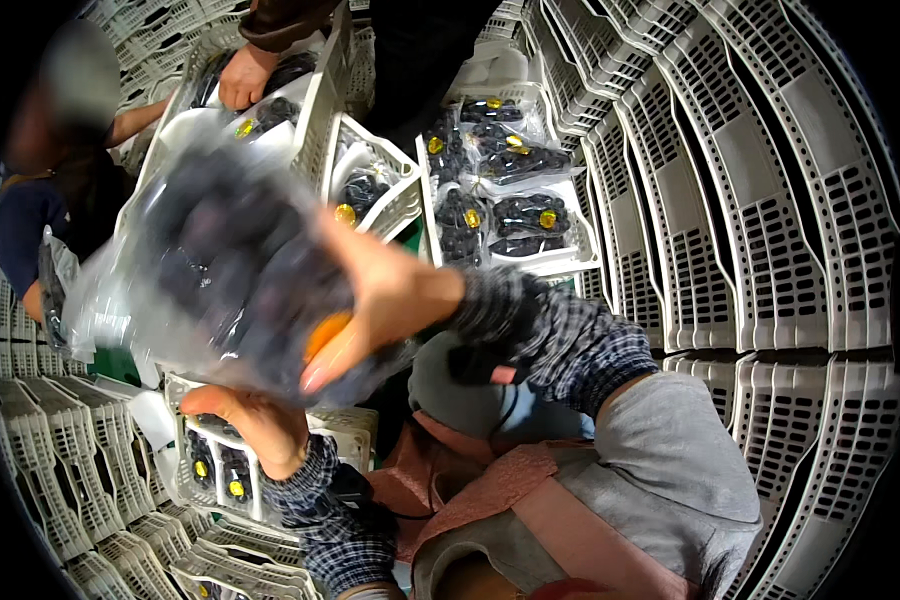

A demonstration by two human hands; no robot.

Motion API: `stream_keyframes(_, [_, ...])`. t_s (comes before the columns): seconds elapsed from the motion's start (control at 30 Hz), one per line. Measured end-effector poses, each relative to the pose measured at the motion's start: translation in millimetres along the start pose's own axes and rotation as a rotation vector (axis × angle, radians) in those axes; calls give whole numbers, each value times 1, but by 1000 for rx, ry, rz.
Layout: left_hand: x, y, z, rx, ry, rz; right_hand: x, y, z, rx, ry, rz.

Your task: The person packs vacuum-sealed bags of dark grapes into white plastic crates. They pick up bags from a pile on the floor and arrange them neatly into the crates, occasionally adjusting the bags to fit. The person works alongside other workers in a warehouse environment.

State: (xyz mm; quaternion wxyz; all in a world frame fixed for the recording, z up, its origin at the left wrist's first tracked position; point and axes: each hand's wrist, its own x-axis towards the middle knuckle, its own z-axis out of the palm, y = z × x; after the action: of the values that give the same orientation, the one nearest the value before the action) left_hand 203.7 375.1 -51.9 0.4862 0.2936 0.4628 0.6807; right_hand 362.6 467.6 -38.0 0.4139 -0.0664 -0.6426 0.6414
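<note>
A clear plastic bag of dark grapes (230, 260) with an orange label, blurred by motion, fills the centre-left. My right hand (380, 285) grips its right side, thumb and fingers pressed on the plastic. My left hand (255, 430) is at the bag's lower edge, its thumb out to the left and its other fingers mostly hidden, so its grip is unclear. Below them, a white crate (180, 470) holds similar bags with yellow labels. At the upper right, another white crate (582, 240) holds several such bags.
A co-worker's hand (248, 78) reaches into an upper crate (315, 100). A small crate (400, 180) sits beside it. Another person (25, 240) stands at the left. Stacks of white slotted crates line the right (700, 290) and lower left (50, 470).
</note>
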Motion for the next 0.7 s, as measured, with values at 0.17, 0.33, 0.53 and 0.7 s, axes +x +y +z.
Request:
stream_keyframes(0.17, [23,-2,25,217,-470,-88,-93,1,-91,599,476,261])
stream_keyframes(0.33, [46,21,-33,264,-300,-220,-172,-8,-215,167,1017,406])
stream_keyframes(0.53, [32,44,-107,36,167,-264,-126,-12,-383,-797,466,558])
stream_keyframes(0.7, [32,37,-162,-31,302,-355,-107,36,-462,-1067,-100,497])
